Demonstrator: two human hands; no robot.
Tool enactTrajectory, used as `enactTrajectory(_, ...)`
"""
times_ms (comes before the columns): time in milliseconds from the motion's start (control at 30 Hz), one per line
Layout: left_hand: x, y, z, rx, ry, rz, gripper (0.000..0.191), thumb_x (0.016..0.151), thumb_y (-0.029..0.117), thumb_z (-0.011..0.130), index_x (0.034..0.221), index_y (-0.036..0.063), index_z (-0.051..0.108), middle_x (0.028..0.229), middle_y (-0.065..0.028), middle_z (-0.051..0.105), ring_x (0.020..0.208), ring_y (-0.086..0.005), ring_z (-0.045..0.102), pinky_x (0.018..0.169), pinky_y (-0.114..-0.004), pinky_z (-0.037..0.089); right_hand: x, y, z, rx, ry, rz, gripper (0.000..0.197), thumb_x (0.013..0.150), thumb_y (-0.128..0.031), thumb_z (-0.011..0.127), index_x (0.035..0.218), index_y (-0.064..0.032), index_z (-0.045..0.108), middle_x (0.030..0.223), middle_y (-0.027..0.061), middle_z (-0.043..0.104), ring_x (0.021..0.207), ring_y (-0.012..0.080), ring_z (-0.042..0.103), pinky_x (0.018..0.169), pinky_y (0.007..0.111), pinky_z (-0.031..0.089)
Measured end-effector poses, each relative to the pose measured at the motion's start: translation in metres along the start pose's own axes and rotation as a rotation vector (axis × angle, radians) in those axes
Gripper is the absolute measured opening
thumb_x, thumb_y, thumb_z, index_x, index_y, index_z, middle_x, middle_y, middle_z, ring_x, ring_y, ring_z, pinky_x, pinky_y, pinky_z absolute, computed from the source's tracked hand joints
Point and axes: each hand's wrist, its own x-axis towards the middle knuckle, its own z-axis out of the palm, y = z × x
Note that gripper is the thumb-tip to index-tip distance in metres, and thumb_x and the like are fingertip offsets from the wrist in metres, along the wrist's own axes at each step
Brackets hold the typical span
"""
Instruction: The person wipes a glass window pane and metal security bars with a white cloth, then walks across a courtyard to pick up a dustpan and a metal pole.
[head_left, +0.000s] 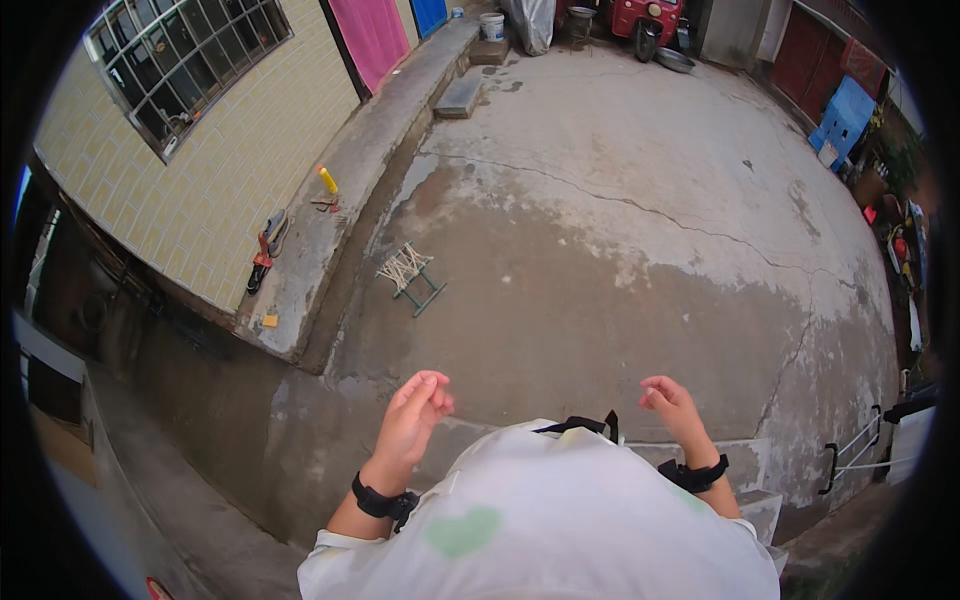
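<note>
My left hand (417, 411) is raised in front of my body at the lower middle, fingers loosely curled, holding nothing that I can see. My right hand (669, 405) is held up on the other side, also loosely curled, with nothing visible in it. Each wrist wears a black strap with a small device. Between and below the hands is my white shirt (570, 510) with a green heart print. A folding stool (411, 276) with a green frame and a woven cord seat lies on the concrete ahead, beyond my left hand; neither hand touches it.
A raised concrete ledge (409, 112) runs along the tiled wall, bearing shoes (275, 232), a yellow bottle (328, 180) and a yellow block (270, 321). Farther off are a step block (458, 97), a white bucket (492, 28), a red three-wheeled vehicle (646, 19) and a metal basin (674, 60).
</note>
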Motion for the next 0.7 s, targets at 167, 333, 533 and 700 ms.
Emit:
enactTrajectory(167,0.233,0.044,0.023,-0.156,0.021,0.05,0.014,0.091,0.017,0.045,0.094,0.0061,0.053,0.07,0.0017,0.048,0.073,-0.0118,0.05,0.07,-0.027,0.043,0.187,-0.036,-0.008,-0.246,-0.173,-0.086,0.022,0.085,-0.013,0.051,0.104,-0.0023,0.056,0.082,0.0047,0.062,0.079,0.0116,0.057,0.074,0.026,0.044)
enactTrajectory(333,0.46,0.084,0.046,-0.143,-0.167,0.129,0.016,0.092,0.018,0.044,0.096,0.0061,0.053,0.069,0.0015,0.047,0.072,-0.0127,0.049,0.071,-0.028,0.042,0.399,-0.05,-0.084,-0.252,-0.077,-0.064,0.023,0.084,-0.013,0.053,0.103,-0.0014,0.057,0.08,0.0062,0.063,0.077,0.0119,0.058,0.072,0.025,0.045)
enactTrajectory(533,0.749,0.069,0.008,-0.361,0.093,0.207,0.015,0.091,0.019,0.046,0.093,0.0065,0.054,0.067,0.0017,0.049,0.069,-0.0129,0.05,0.07,-0.029,0.043,0.811,-0.099,-0.084,-0.175,0.007,-0.146,0.021,0.086,-0.013,0.049,0.102,-0.0025,0.056,0.083,0.0041,0.061,0.078,0.0108,0.056,0.07,0.025,0.044)
enactTrajectory(700,0.905,0.161,-0.035,-0.256,0.495,0.404,0.012,0.088,0.018,0.051,0.092,0.0071,0.054,0.066,0.0029,0.047,0.068,-0.0101,0.051,0.064,-0.025,0.043,1.063,-0.291,0.031,-0.285,-0.609,-0.538,0.025,0.086,-0.016,0.048,0.107,-0.0029,0.053,0.091,0.0091,0.062,0.085,0.0198,0.058,0.077,0.031,0.044)
